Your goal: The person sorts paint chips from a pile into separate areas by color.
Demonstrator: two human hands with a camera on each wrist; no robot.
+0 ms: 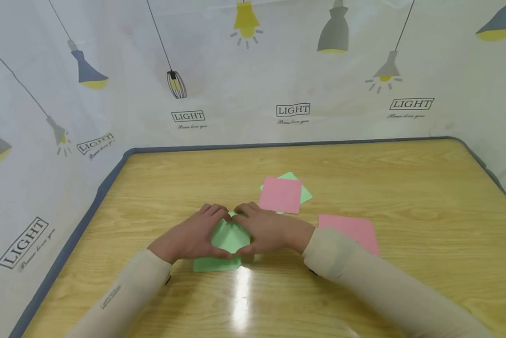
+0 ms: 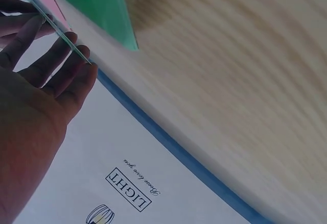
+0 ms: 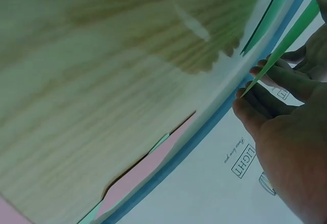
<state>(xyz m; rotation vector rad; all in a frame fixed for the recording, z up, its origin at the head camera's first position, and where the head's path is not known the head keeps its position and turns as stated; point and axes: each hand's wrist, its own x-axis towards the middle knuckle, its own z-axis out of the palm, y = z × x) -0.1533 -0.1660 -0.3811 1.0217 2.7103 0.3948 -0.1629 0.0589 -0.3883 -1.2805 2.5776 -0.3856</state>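
Note:
Both hands meet over a light green paper square (image 1: 230,236), which they hold by its edges between thumbs and fingers. My left hand (image 1: 189,234) is on its left side, and my right hand (image 1: 271,230) on its right, with the fingertips of the two nearly meeting. The right wrist view shows the held paper (image 3: 288,40) almost edge-on, raised over the table. Below it lies a second green square (image 1: 216,265), partly covered by the left hand and the held sheet; the left wrist view shows this lower green paper (image 2: 97,7) too.
Behind the right hand, a pink square (image 1: 280,195) overlaps a green one (image 1: 305,193) on the wooden table (image 1: 172,178). Another pink square (image 1: 354,230) lies partly under the right sleeve (image 1: 341,256). A lamp-patterned white sheet (image 1: 236,84) walls the table's sides.

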